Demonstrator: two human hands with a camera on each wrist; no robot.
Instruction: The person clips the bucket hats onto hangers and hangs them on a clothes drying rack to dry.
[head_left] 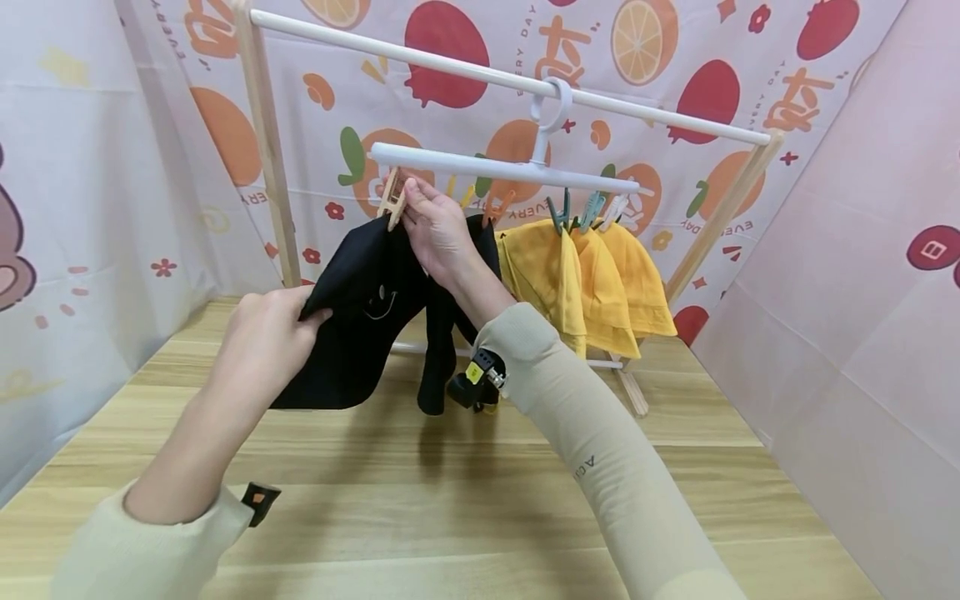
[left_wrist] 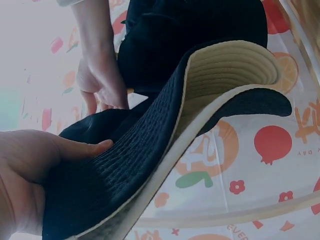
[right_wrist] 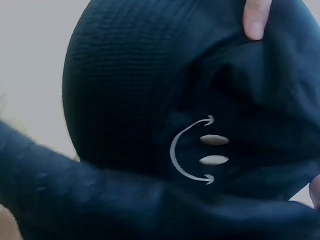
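My left hand (head_left: 273, 329) grips the brim of a black bucket hat (head_left: 341, 350) with a stitched smiley face (right_wrist: 175, 150). In the left wrist view its thumb lies along the ribbed black brim (left_wrist: 120, 165), and a cream underside (left_wrist: 225, 65) shows. My right hand (head_left: 442, 233) pinches a wooden clothespin (head_left: 392, 200) at the left end of a white hanger (head_left: 465, 162). The top of the hat meets the clothespin's lower end. Behind my right wrist hangs more black fabric (head_left: 438, 358), partly hidden, below an orange clothespin (head_left: 497, 207).
The hanger hooks onto a white rail (head_left: 420, 57) between wooden posts (head_left: 266, 142). Yellow hats (head_left: 592, 275) hang on the right from dark green (head_left: 558, 210), teal (head_left: 592, 210) and white clothespins (head_left: 613, 211). Below is a wood-grain tabletop (head_left: 420, 500), with a fruit-printed curtain (head_left: 330, 108) behind.
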